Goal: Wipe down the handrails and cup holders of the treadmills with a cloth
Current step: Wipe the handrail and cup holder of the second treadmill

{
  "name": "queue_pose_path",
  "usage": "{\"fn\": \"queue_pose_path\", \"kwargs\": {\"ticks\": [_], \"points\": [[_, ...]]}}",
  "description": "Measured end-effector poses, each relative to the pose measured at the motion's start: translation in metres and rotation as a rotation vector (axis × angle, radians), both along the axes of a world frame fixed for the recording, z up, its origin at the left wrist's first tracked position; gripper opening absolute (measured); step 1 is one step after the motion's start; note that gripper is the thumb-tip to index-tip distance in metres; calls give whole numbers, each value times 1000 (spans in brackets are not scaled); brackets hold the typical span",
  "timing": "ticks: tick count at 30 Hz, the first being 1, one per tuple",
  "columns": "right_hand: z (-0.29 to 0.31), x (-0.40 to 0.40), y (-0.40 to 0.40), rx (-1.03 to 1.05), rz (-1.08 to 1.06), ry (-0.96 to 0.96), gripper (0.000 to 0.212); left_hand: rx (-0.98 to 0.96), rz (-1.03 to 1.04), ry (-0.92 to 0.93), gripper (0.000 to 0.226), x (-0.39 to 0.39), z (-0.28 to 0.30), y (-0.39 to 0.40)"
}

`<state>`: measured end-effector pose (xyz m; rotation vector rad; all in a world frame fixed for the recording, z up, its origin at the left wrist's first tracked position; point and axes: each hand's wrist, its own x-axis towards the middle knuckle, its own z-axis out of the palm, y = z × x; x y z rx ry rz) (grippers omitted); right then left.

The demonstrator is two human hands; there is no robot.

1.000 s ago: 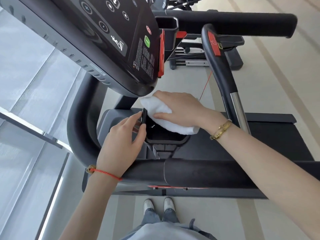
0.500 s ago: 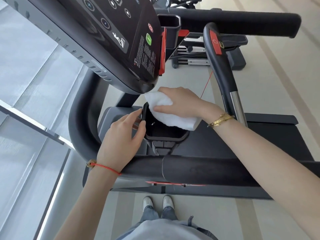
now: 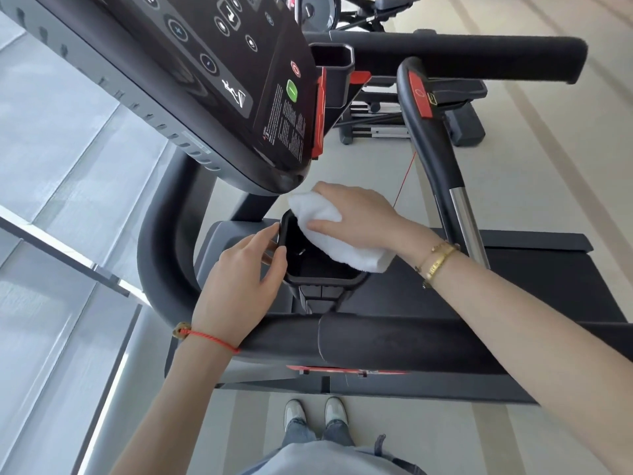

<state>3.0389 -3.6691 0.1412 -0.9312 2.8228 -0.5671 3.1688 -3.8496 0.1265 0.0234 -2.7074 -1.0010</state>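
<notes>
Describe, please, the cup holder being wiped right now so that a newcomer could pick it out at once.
Start at the slanted black console and drop below its lower tip. There sits a black rectangular cup holder, just above the padded handrail. Unlike the second cup holder by the console's far edge, this one has the left hand on its rim and the right hand pressing a white cloth over its far wall.
</notes>
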Motion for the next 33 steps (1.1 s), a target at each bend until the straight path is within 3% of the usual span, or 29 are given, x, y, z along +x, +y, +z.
{"fn": "queue_pose_path", "kwargs": {"ticks": [5, 10, 13, 17, 19, 23, 26, 28, 30, 33], "points": [[-2, 4, 10, -112, -41, -101, 38, 5, -3, 9, 40, 0, 1, -1], [-7, 30, 29, -430, -217, -501, 47, -7, -1, 16, 40, 1, 2, 0], [-10, 40, 24, -328, -225, -345, 58, -15, -3, 19, 40, 1, 2, 0], [-1, 19, -1, -5, -100, 45, 41, -26, -6, 21, 39, 1, 3, 0], [4, 7, -14, 74, 0, 99, 37, -24, -8, 24, 38, 1, 3, 1], [8, 3, -12, 36, 46, 37, 39, -12, -3, 16, 39, 1, 2, 0], [3, 13, 6, -86, -81, -49, 36, -7, -1, 15, 40, 2, 2, -1], [3, 20, 14, -220, -214, -235, 36, -11, 1, 14, 39, 2, 2, 0], [2, 32, 19, -342, -309, -401, 46, -16, -4, 9, 40, 1, 2, -1], [-8, 59, 18, -433, -351, -431, 72, -14, -14, 8, 41, 1, 2, -1]]}}
